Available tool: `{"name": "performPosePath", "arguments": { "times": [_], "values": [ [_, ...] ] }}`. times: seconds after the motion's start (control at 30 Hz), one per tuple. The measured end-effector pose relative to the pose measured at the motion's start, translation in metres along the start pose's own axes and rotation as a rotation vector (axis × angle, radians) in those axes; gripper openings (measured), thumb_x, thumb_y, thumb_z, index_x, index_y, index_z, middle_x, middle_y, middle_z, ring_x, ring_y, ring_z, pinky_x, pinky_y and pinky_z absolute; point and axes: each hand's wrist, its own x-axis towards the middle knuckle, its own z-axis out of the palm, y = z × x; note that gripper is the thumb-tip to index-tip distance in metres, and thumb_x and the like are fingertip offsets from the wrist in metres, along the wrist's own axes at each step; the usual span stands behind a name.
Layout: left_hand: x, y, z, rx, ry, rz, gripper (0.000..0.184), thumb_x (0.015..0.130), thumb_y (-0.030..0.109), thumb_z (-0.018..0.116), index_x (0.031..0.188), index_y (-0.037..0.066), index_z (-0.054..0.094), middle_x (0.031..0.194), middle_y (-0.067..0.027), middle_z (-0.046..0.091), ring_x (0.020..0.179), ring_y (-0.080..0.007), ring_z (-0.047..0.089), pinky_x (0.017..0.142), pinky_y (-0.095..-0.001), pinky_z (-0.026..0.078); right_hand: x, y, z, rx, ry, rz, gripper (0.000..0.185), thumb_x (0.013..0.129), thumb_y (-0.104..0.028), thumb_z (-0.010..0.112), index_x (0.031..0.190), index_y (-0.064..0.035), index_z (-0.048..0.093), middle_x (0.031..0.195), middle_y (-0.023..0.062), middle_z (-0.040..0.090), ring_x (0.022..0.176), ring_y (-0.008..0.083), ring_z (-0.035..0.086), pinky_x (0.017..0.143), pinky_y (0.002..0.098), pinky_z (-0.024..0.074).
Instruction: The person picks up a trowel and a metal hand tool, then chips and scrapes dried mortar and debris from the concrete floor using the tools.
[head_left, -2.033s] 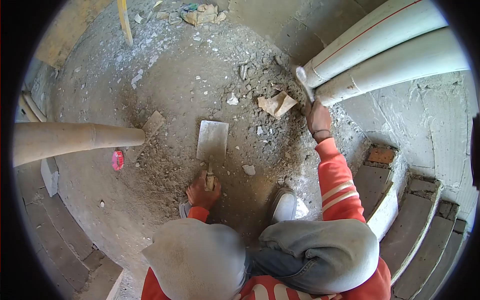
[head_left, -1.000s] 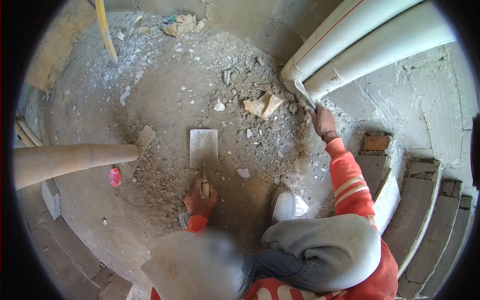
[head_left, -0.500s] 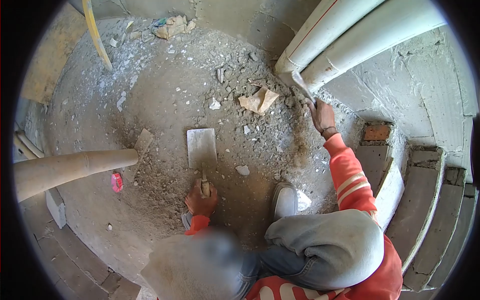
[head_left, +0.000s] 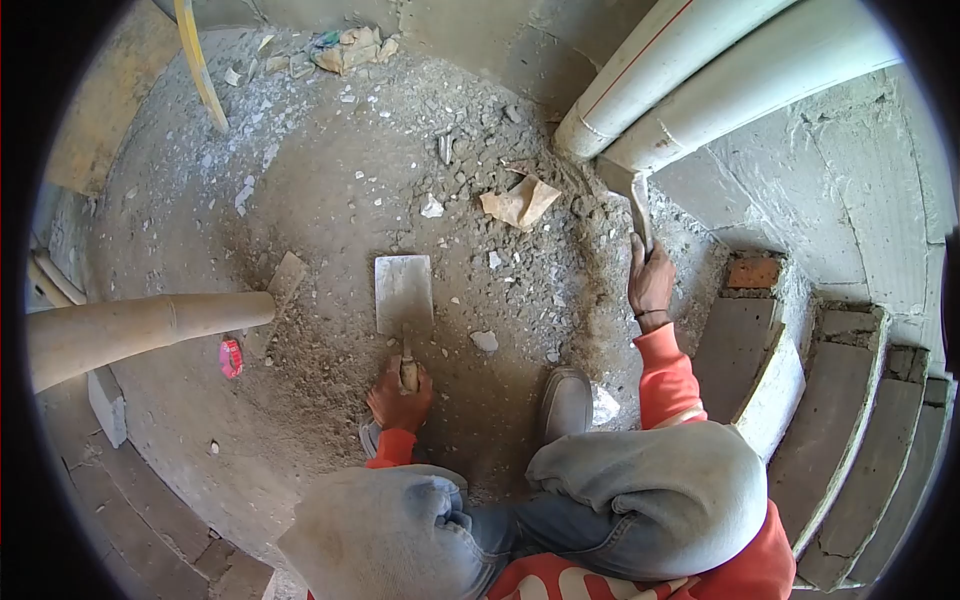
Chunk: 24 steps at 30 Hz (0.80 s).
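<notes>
My left hand (head_left: 400, 394) is closed round the short handle of a square-bladed trowel (head_left: 404, 292), whose pale blade lies flat on the dirty floor. Farther off to the right, my right hand (head_left: 651, 277) grips a flat metal hand scraper (head_left: 641, 207). The scraper's dark blade end reaches the foot of two white pipes (head_left: 655, 135), beside loose grit and rubble (head_left: 590, 235). Whether that blade touches the pipe, I cannot tell. A torn piece of brown paper (head_left: 521, 202) lies in the rubble to the left of my right hand.
Brick steps (head_left: 825, 430) rise at the right beside a rough wall (head_left: 820, 190). A thick bamboo pole (head_left: 150, 325) juts in from the left, near a crushed pink packet (head_left: 231, 358). A yellow strip (head_left: 200, 70) and crumpled paper (head_left: 352, 50) are at the back.
My right hand has come back toward my body with the scraper, whose angle has turned more upright in view. The left hand and trowel have barely moved.
</notes>
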Motion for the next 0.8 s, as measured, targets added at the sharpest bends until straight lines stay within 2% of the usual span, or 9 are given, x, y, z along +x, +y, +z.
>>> {"name": "performPosePath", "arguments": {
  "times": [0.1, 0.23, 0.3, 0.37, 0.4, 0.5, 0.63, 0.77, 0.8],
  "values": [
    [0.004, 0.005, -0.001, -0.012, -0.04, -0.017, 0.036, 0.072, 0.029, 0.071, 0.1, 0.007, 0.066, 0.073, -0.0187, 0.066, 0.067, -0.0387, 0.064, 0.063, -0.046, 0.051, 0.007, 0.002, 0.006, -0.132, -0.084, 0.123, 0.045, 0.095, -0.043, 0.05, 0.098, 0.0, 0.062, 0.081, 0.0266, 0.064, 0.075, 0.0451, 0.063, 0.068, 0.0517, 0.0478],
    [0.006, 0.009, -0.005, 0.012, -0.027, -0.006, 0.038, 0.071, 0.029, 0.07, 0.1, 0.005, 0.066, 0.073, -0.0193, 0.065, 0.065, -0.0386, 0.064, 0.062, -0.0471, 0.051, 0.016, 0.007, 0.004, -0.189, -0.247, -0.033, 0.043, 0.095, -0.043, 0.049, 0.099, -0.0023, 0.062, 0.081, 0.0272, 0.064, 0.079, 0.0452, 0.063, 0.071, 0.0532, 0.0469],
    [0.003, 0.005, -0.005, 0.029, -0.026, -0.022, 0.038, 0.07, 0.029, 0.07, 0.1, 0.005, 0.066, 0.073, -0.0193, 0.065, 0.065, -0.0384, 0.064, 0.062, -0.0472, 0.051, 0.004, -0.002, -0.003, -0.178, -0.255, 0.002, 0.042, 0.095, -0.042, 0.05, 0.099, -0.0026, 0.062, 0.082, 0.0273, 0.064, 0.08, 0.0453, 0.063, 0.071, 0.0531, 0.0473],
    [0.002, 0.002, 0.0, 0.012, 0.02, 0.009, 0.036, 0.07, 0.029, 0.07, 0.097, 0.005, 0.067, 0.073, -0.0194, 0.065, 0.065, -0.0385, 0.064, 0.061, -0.0471, 0.051, -0.005, -0.011, -0.003, -0.084, -0.075, 0.089, 0.043, 0.095, -0.042, 0.05, 0.097, -0.001, 0.062, 0.085, 0.0287, 0.064, 0.083, 0.0455, 0.063, 0.073, 0.053, 0.0472],
    [0.001, 0.002, -0.001, 0.011, 0.016, 0.005, 0.036, 0.07, 0.029, 0.07, 0.097, 0.005, 0.067, 0.073, -0.0194, 0.065, 0.065, -0.0385, 0.064, 0.061, -0.0471, 0.051, -0.002, -0.008, 0.002, -0.103, -0.082, 0.118, 0.044, 0.095, -0.042, 0.05, 0.096, 0.0013, 0.062, 0.085, 0.0297, 0.063, 0.084, 0.0456, 0.062, 0.075, 0.0526, 0.0472],
    [0.002, 0.006, -0.002, -0.015, 0.011, -0.008, 0.036, 0.071, 0.029, 0.07, 0.096, 0.004, 0.067, 0.074, -0.0203, 0.065, 0.066, -0.0393, 0.065, 0.062, -0.048, 0.051, 0.019, 0.01, 0.031, -0.168, -0.154, 0.008, 0.046, 0.095, -0.041, 0.05, 0.098, 0.0032, 0.061, 0.083, 0.0303, 0.063, 0.082, 0.0458, 0.062, 0.073, 0.0522, 0.0474],
    [0.001, 0.001, 0.0, 0.033, -0.015, -0.004, 0.038, 0.07, 0.029, 0.071, 0.099, 0.004, 0.067, 0.072, -0.0198, 0.065, 0.065, -0.039, 0.064, 0.062, -0.0471, 0.051, 0.018, -0.011, -0.002, -0.066, -0.236, 0.012, 0.045, 0.095, -0.04, 0.05, 0.095, 0.0035, 0.062, 0.079, 0.0281, 0.064, 0.076, 0.0446, 0.064, 0.068, 0.0506, 0.0488],
    [0.003, 0.001, 0.0, 0.02, -0.022, -0.01, 0.039, 0.07, 0.028, 0.072, 0.101, 0.004, 0.067, 0.072, -0.0193, 0.065, 0.066, -0.0381, 0.064, 0.063, -0.0457, 0.051, 0.0, -0.012, 0.008, -0.061, -0.024, 0.05, 0.042, 0.096, -0.039, 0.049, 0.103, 0.0006, 0.061, 0.072, 0.0242, 0.064, 0.065, 0.0385, 0.066, 0.06, 0.0497, 0.0497],
    [0.001, 0.001, 0.0, 0.017, -0.025, -0.006, 0.039, 0.07, 0.028, 0.072, 0.101, 0.004, 0.067, 0.072, -0.0193, 0.065, 0.066, -0.0381, 0.064, 0.063, -0.0457, 0.051, 0.004, -0.008, 0.015, -0.022, -0.102, 0.153, 0.042, 0.096, -0.04, 0.049, 0.106, 0.0007, 0.059, 0.071, 0.0247, 0.064, 0.064, 0.0401, 0.065, 0.06, 0.0506, 0.0496]
  ]
}}
